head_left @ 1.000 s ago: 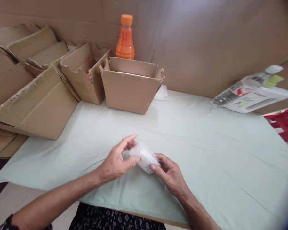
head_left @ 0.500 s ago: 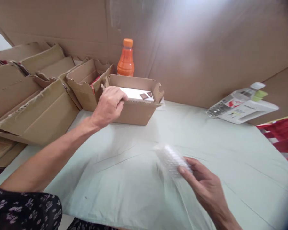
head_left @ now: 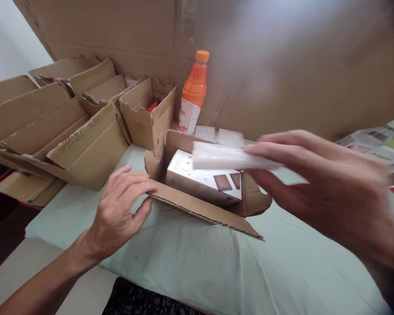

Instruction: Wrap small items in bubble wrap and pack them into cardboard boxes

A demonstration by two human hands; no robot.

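An open cardboard box (head_left: 184,202) stands at the middle of the table, its front wall leaning outward toward me. Inside it lies a white box (head_left: 200,179) printed with brown square shapes. My left hand (head_left: 121,203) holds the front left edge of the cardboard box, fingertips on top and thumb below. Above the white box, my right hand (head_left: 318,183) pinches a folded piece of bubble wrap (head_left: 219,156) between thumb and fingers. Motion blurs the wrap and this hand a little.
Several cardboard bins (head_left: 92,153) crowd the left side, one with something red inside. A bottle of orange drink (head_left: 193,92) stands behind the box, beside flat whitish pieces (head_left: 230,137). Clear and white containers (head_left: 374,140) lie at right. A large cardboard panel (head_left: 265,65) closes the back.
The cardboard box has come nearer and turned, its front wall now tilted outward. My right hand has lifted the bubble wrap from low over the table to above the box. The view has shifted.
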